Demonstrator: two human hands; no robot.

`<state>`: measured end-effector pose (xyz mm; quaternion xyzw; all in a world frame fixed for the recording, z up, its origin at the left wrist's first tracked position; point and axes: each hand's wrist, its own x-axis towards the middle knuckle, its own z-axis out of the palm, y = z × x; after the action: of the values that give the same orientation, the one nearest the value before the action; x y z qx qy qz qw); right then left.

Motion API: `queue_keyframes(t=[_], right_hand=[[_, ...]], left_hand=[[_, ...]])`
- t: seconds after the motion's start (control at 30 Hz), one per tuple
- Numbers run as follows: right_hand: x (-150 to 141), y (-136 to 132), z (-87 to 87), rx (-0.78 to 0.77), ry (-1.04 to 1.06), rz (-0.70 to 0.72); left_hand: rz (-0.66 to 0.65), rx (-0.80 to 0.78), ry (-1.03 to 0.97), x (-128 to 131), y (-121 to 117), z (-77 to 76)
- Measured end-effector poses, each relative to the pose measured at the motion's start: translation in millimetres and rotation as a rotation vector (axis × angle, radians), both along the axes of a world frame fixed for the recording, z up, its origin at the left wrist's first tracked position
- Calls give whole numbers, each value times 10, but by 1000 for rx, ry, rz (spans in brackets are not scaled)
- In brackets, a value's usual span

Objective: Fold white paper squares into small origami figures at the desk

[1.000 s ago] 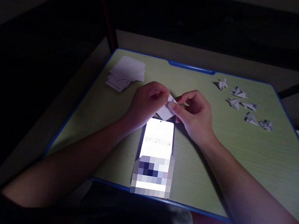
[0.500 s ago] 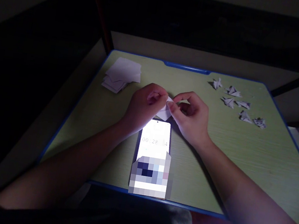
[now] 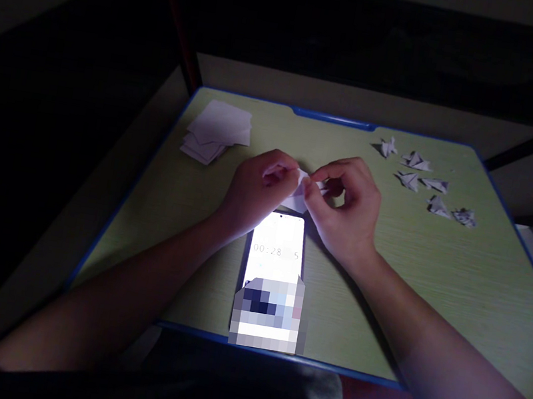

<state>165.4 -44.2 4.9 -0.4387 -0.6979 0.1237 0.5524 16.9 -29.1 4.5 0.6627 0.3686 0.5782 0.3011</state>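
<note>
A small white piece of folded paper is pinched between both hands, just beyond the top edge of a lit phone. My left hand is closed on the paper's left side, thumb and forefinger pressed together. On the other side, my right hand grips the paper between thumb and curled forefinger. The fingers hide much of the paper, so its exact shape cannot be made out. The phone lies flat showing timer digits; its lower part is pixelated.
Loose white paper sheets lie stacked at the back left of the green table. Several small folded paper figures sit at the back right. A blue rim borders the table, and the surroundings are dark.
My right hand has shifted slightly up and to the right, and more of the paper shows beneath its fingers. My left hand has hardly moved.
</note>
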Motion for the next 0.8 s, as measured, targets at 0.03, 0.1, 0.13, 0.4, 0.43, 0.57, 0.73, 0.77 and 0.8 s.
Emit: queue_keyframes(t=[0.03, 0.1, 0.13, 0.4, 0.43, 0.57, 0.73, 0.77, 0.8], right_hand=[[0, -6, 10, 21, -17, -5], [3, -14, 16, 49, -47, -19], [4, -16, 15, 61, -64, -31], [-9, -29, 13, 63, -82, -18], [-13, -34, 18, 59, -80, -15], [-25, -55, 34, 66, -82, -11], [-23, -63, 34, 95, -121, 1], [-19, -61, 30, 104, -132, 8], [-14, -59, 24, 113, -143, 16]], left_hand=[[2, -5, 1, -1, -1, 4], [9, -22, 9, -3, -1, 13], [12, -31, 13, -4, -1, 17], [6, -90, 35, -8, -19, 45], [12, -108, 44, -10, -22, 52], [26, -164, 71, -10, -26, 83], [37, -217, 17, 14, -28, 112], [40, -227, 3, 19, -30, 117], [45, -233, -10, 23, -32, 124]])
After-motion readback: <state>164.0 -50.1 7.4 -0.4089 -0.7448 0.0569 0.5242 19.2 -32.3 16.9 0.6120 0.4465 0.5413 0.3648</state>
